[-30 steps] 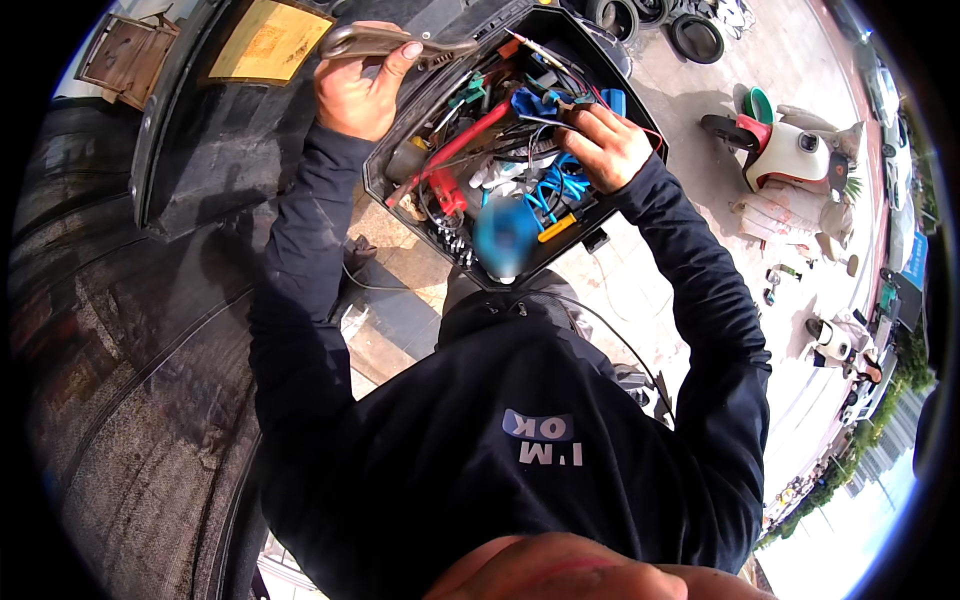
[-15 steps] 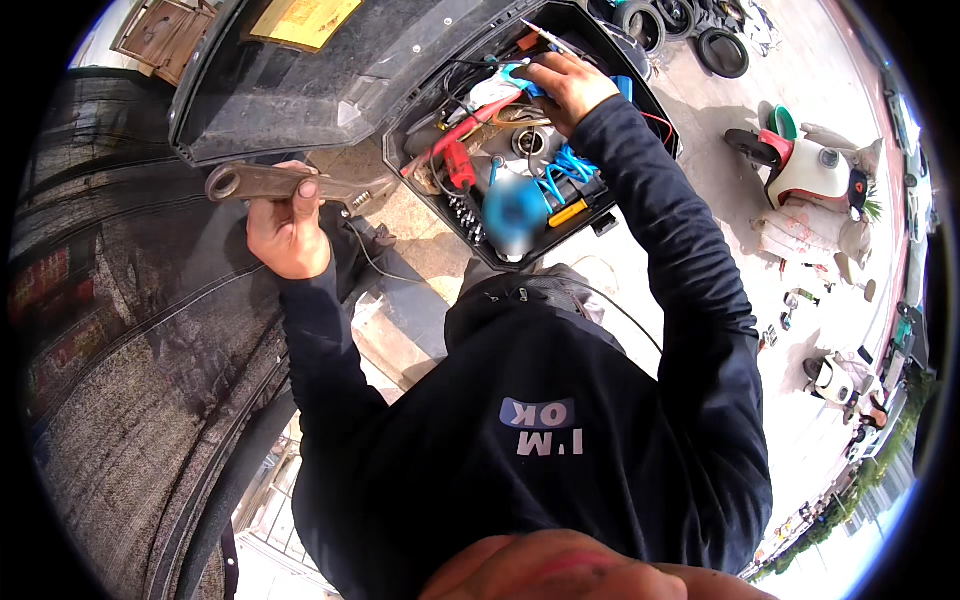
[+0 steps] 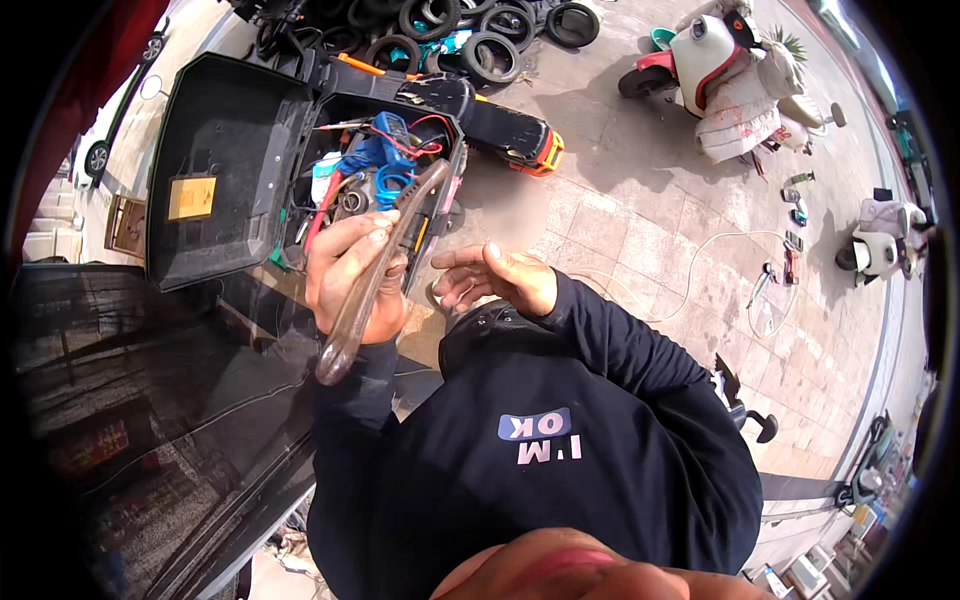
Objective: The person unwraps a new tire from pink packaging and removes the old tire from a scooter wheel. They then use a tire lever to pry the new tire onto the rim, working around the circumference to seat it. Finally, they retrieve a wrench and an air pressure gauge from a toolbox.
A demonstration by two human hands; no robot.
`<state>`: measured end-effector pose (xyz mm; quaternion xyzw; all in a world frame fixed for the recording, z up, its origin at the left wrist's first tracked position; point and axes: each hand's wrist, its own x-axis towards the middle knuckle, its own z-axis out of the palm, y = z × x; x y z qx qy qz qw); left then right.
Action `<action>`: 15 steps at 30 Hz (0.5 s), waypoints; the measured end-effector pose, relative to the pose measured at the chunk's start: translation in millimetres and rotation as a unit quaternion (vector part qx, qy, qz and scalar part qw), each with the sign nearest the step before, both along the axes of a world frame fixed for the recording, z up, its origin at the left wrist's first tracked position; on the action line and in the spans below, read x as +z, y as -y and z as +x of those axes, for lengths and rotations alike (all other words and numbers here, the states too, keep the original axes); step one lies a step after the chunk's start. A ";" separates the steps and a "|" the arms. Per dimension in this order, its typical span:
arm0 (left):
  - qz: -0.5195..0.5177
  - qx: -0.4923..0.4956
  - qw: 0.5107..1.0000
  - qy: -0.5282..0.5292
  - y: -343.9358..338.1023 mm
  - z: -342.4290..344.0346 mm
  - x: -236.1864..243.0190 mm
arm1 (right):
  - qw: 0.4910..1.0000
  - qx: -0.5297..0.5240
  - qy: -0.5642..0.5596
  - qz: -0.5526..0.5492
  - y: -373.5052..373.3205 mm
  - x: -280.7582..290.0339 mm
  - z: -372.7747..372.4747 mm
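My left hand (image 3: pixel 352 275) grips an adjustable wrench (image 3: pixel 347 340) that is turned edge-on, its slim length slanting from lower left to upper right. To the right of it, close to my chest, my right hand (image 3: pixel 500 278) is held with fingers apart and loosely bent, nothing in them. Beyond both hands stands a black toolbox with its lid (image 3: pixel 220 130) swung open to the left. Inside lie a blue multimeter (image 3: pixel 392 128) with red leads, a coil of blue cable (image 3: pixel 392 186) and a long red-handled tool (image 3: pixel 320 215). The left hand and wrench hide part of the box.
A dark panelled surface (image 3: pixel 170 350) fills my left side. Several tyres (image 3: pixel 490 57) are piled at the far side. A red and white scooter (image 3: pixel 700 65) is parked at far right, with small tools (image 3: pixel 795 215) and a cable on the paving.
My right hand has come out of the toolbox and back toward my chest. The left hand has brought the wrench to the right and turned it edge-on. The view has also shifted.
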<state>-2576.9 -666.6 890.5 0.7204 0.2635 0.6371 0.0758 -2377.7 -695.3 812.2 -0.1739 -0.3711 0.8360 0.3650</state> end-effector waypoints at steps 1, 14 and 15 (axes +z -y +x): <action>0.005 -0.041 0.998 -0.049 5.1 42.2 7.3 | 0.996 -0.051 -0.068 -0.042 3.3 14.7 33.1; -0.123 -0.476 0.816 -0.305 40.4 426.6 -54.6 | 0.708 -0.684 0.052 -0.169 212.1 -73.1 463.6; -0.126 -0.480 0.812 -0.309 33.0 446.3 -62.5 | 0.683 -0.702 0.066 -0.192 237.9 -92.0 487.7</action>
